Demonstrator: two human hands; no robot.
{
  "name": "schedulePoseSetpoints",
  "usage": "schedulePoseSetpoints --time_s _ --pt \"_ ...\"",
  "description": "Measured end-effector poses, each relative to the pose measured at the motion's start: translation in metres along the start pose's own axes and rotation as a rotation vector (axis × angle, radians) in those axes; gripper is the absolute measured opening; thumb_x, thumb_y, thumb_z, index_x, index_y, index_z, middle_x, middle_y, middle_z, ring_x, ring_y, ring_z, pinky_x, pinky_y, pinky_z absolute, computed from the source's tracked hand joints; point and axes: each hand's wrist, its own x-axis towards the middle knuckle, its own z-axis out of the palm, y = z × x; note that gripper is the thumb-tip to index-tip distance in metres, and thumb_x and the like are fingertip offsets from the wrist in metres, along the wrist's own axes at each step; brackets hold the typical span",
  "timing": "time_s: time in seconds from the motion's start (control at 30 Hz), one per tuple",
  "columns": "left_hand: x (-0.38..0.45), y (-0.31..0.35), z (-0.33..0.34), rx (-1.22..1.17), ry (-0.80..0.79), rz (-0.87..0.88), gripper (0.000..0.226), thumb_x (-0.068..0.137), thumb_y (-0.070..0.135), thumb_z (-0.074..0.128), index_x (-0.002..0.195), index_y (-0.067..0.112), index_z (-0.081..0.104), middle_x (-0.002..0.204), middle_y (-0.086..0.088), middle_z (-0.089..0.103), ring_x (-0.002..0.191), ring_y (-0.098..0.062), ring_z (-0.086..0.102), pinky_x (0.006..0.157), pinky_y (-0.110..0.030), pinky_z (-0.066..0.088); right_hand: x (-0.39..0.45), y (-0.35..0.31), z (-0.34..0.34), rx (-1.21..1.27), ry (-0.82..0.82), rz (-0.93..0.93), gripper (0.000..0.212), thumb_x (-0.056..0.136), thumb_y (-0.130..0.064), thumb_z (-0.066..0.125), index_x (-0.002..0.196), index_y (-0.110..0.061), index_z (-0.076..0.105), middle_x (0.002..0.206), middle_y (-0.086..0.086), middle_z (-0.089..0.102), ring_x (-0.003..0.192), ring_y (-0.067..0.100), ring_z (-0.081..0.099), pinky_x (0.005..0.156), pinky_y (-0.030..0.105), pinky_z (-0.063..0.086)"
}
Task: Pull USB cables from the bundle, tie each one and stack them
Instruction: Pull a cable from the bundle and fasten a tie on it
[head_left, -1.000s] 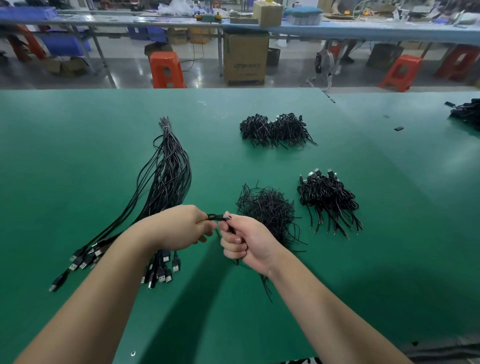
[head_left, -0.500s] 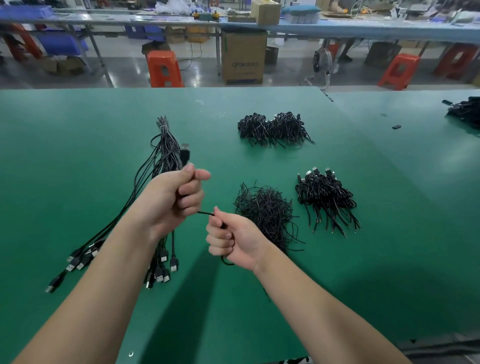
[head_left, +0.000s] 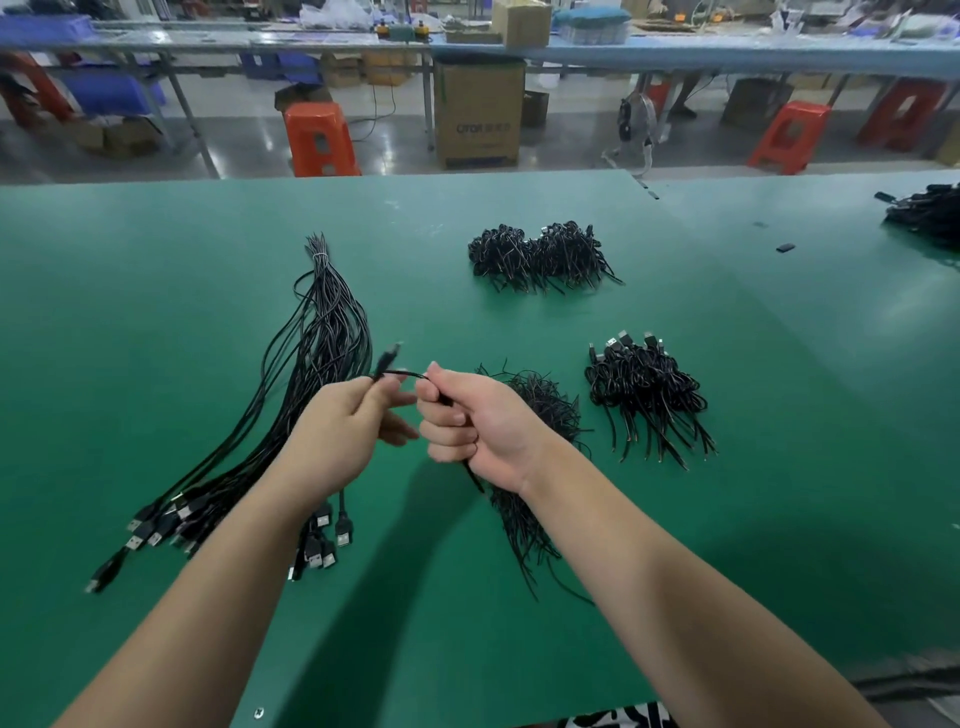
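Observation:
A long bundle of black USB cables (head_left: 322, 332) lies on the green table, tied at its far end, plugs fanned out near my left forearm. My left hand (head_left: 343, 436) pinches one black USB cable (head_left: 402, 372) just below its plug, which sticks up blurred. My right hand (head_left: 478, 421) is closed in a fist around the rest of that cable; a tail hangs out below the fist. A stack of tied cables (head_left: 644, 389) sits to the right. A pile of thin black ties (head_left: 545, 400) lies under my right wrist.
A second heap of tied cables (head_left: 540, 254) lies farther back. More black cables (head_left: 930, 213) rest at the far right edge, with a small black piece (head_left: 785, 248) near them. Beyond the green table (head_left: 156, 270) are orange stools and a cardboard box.
My left hand swung up over the bundle with the plug end, then came back down toward my right hand. My right hand has gathered the cable into its fist.

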Motion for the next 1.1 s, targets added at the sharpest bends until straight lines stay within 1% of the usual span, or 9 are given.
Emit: schedulePoseSetpoints --time_s 0.13,0.23,0.33,0.53,0.6,0.77,0.9,1.0,1.1 --pt "0.007 0.001 0.011 -0.697 0.125 -0.064 0.033 0.108 0.024 0.038 0.113 0.002 0.062 0.102 -0.012 0.076 0.092 -0.024 0.074 0.080 -0.028 0.059 -0.004 0.012 0.009 -0.222 -0.007 0.007 0.034 0.109 -0.030 0.036 0.078 -0.019 0.046 0.056 -0.008 0.028 0.043 0.006 0.019 0.042 0.021 0.013" --pt "0.012 0.008 0.011 -0.937 0.105 -0.123 0.041 0.109 0.027 0.033 0.113 -0.004 0.058 0.093 -0.014 0.075 0.091 -0.027 0.074 0.075 -0.029 0.059 -0.004 0.028 0.015 -0.603 0.108 0.018 0.036 0.109 -0.027 0.035 0.075 -0.020 0.043 0.058 -0.009 0.032 0.046 0.005 0.025 0.046 0.019 0.021" --pt "0.012 0.012 0.011 -0.973 0.102 -0.144 0.036 0.107 0.027 0.038 0.107 -0.001 0.061 0.058 0.003 0.057 0.065 -0.018 0.068 0.062 -0.027 0.057 -0.003 0.034 0.014 -0.860 0.232 -0.096 0.038 0.109 -0.023 0.036 0.072 -0.021 0.044 0.065 -0.010 0.041 0.056 0.004 0.037 0.059 0.025 0.032" --pt "0.010 0.013 0.008 -0.964 0.056 -0.135 0.027 0.104 0.027 0.044 0.098 0.003 0.057 0.056 0.005 0.037 0.050 -0.013 0.044 0.047 -0.025 0.042 -0.003 0.036 0.020 -0.796 0.236 -0.109 0.012 0.099 -0.022 0.050 0.110 -0.022 0.055 0.086 -0.005 0.060 0.070 0.015 0.053 0.071 0.041 0.048" --pt "0.007 0.014 0.009 -0.936 0.035 -0.127 0.027 0.103 0.027 0.048 0.098 0.002 0.058 0.057 0.004 0.038 0.052 -0.016 0.048 0.051 -0.028 0.047 -0.001 0.037 0.020 -0.646 0.205 -0.127 0.043 0.093 -0.022 0.063 0.133 -0.016 0.048 0.098 -0.001 0.058 0.077 0.016 0.057 0.070 0.037 0.052" --pt "-0.004 0.018 0.007 -0.782 -0.116 -0.113 0.029 0.092 0.032 0.055 0.087 0.007 0.067 0.061 -0.002 0.057 0.073 -0.029 0.071 0.059 -0.041 0.055 0.000 0.036 0.017 -0.425 0.243 -0.206 0.019 0.087 -0.003 0.076 0.096 -0.013 0.064 0.081 0.007 0.050 0.074 0.012 0.056 0.061 0.027 0.052" --pt "-0.008 0.021 -0.001 -0.623 -0.374 -0.146 0.035 0.093 0.030 0.054 0.082 0.006 0.077 0.099 -0.026 0.073 0.083 -0.031 0.070 0.067 -0.044 0.058 -0.004 0.035 0.006 -0.452 0.216 -0.162 0.028 0.081 0.004 0.078 0.100 -0.012 0.066 0.057 -0.009 0.038 0.060 0.008 0.041 0.061 0.026 0.050" --pt "-0.008 0.021 -0.004 -0.578 -0.450 -0.178 0.034 0.092 0.029 0.055 0.084 0.004 0.077 0.102 -0.028 0.072 0.095 -0.036 0.069 0.085 -0.047 0.057 -0.007 0.037 0.003 -0.557 0.219 -0.147 0.030 0.080 0.004 0.078 0.080 -0.017 0.056 0.052 -0.015 0.042 0.055 0.005 0.040 0.059 0.025 0.044" --pt "-0.010 0.023 -0.005 -0.561 -0.486 -0.189 0.033 0.091 0.028 0.057 0.084 0.002 0.076 0.104 -0.031 0.070 0.094 -0.034 0.067 0.084 -0.043 0.057 -0.010 0.041 0.003 -0.564 0.214 -0.161 0.035 0.080 0.007 0.074 0.076 -0.015 0.047 0.053 -0.014 0.039 0.053 0.004 0.036 0.054 0.020 0.037"
